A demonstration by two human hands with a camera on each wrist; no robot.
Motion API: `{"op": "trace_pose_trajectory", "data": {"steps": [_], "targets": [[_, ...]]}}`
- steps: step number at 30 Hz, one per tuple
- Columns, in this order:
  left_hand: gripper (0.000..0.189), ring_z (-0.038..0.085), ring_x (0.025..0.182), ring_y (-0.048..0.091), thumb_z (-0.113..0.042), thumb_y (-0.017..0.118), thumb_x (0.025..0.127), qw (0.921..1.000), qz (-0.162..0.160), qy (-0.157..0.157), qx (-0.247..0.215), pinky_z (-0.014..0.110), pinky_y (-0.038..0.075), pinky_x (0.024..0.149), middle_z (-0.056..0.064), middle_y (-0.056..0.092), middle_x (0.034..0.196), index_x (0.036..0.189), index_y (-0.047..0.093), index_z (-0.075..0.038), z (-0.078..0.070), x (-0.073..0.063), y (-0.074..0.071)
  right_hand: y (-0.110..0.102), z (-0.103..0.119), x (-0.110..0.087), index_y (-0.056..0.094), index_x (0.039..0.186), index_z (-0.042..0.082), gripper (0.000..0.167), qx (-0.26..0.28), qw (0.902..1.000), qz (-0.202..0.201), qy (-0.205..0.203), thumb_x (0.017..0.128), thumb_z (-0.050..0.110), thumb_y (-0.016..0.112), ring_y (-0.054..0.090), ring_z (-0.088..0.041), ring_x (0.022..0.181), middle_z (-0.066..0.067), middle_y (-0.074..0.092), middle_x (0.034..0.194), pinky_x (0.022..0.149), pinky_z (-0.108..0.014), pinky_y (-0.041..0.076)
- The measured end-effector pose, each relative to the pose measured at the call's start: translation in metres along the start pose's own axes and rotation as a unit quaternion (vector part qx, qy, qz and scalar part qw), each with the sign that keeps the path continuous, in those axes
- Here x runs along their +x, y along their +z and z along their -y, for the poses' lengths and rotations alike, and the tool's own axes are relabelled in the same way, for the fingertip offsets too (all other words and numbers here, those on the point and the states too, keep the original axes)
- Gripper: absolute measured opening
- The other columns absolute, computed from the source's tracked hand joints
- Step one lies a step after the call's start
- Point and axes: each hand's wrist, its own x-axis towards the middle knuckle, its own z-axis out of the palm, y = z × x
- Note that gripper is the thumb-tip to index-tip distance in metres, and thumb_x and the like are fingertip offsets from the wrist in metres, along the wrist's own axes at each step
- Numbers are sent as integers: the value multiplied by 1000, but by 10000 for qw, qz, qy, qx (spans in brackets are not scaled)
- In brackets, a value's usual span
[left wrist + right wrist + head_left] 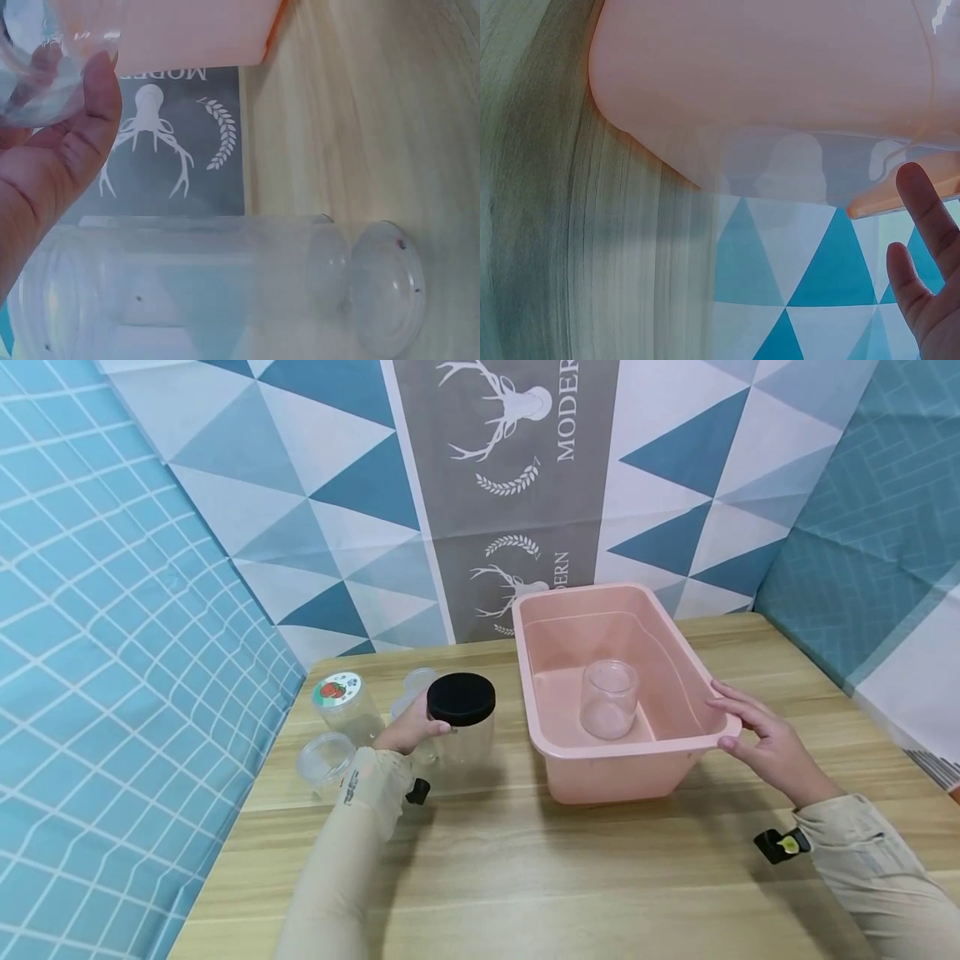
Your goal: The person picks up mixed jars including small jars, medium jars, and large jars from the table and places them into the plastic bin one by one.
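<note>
The wood-grained table [487,885] bore a pink tub [607,779] and, left of it, clear jars [354,721], one with a printed lid [337,690].

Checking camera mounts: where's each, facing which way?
Head: worn on head, facing forward-down at wooden table; left hand, right hand, beige sleeves show.
Left wrist: worn there, facing clear cylindrical jars; left hand, gripping one, shows.
Right wrist: worn there, facing pink rectangular plastic tub; right hand partly shows.
Head and left wrist share jars and tub.
</note>
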Motion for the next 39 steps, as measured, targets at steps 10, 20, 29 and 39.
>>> {"op": "trace_pose_trajectory", "data": {"steps": [10, 20, 29, 39], "targets": [[120, 10, 90, 53, -66, 80, 56, 9973, 5, -57, 726, 22, 46, 78, 32, 53, 115, 127, 40, 22, -12, 7, 3, 0, -1, 2, 57, 130, 2, 47, 86, 10000, -9, 20, 85, -3, 67, 33, 11, 124, 25, 37, 143, 88, -3, 33], [81, 31, 109, 53, -4, 83, 66, 9833, -68, -394, 1774, 43, 43, 94, 24, 52, 127, 136, 43, 6, -33, 10, 2, 0, -2, 1, 57, 129, 1, 47, 94, 10000, -17, -26, 83, -5, 67, 34, 11, 124, 25, 37, 143, 87, -3, 33], [93, 32, 118, 51, -25, 91, 57, 9258, -518, -591, 3698, 49, 40, 99, 16, 54, 130, 136, 47, -1, -59, 17, 13, -1, -3, 0, 57, 129, 1, 48, 88, 9999, -65, -76, 83, -6, 68, 35, 10, 124, 24, 37, 143, 84, -4, 35], [96, 32, 114, 53, -35, 90, 57, 8911, -668, -858, 4405, 48, 44, 94, 15, 54, 131, 137, 47, -3, -74, 23, 10, -1, -3, 1, 57, 129, 0, 49, 113, 9999, -52, -91, 82, -8, 67, 36, 9, 122, 23, 38, 143, 81, -5, 37]]}}
